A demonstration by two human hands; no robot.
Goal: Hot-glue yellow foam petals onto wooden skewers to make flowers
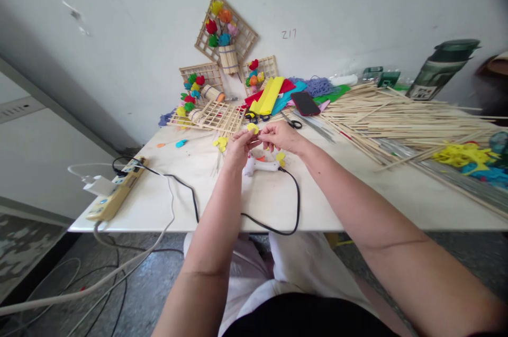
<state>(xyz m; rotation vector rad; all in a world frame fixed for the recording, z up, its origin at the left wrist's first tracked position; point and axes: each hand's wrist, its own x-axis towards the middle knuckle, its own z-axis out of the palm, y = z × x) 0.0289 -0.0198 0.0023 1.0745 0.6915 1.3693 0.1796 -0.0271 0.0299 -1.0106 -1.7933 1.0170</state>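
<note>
My left hand point(237, 147) and my right hand point(280, 136) meet above the white table point(337, 199), fingers pinched together on a small yellow foam piece point(253, 128) held between them. Directly below the hands lies a white glue gun point(260, 166) with a black cord point(296, 205). More yellow foam petals point(221, 142) lie on the table just left of my left hand, and another yellow petal point(280, 156) sits under my right wrist.
Wooden stick lattices with foam flowers point(226, 30) lean on the wall. Coloured foam sheets point(272, 94), a dark phone point(305, 103), scissors point(293, 124) and a pile of thin wooden sticks point(397, 115) cover the back. A power strip point(115, 194) lies at the left edge.
</note>
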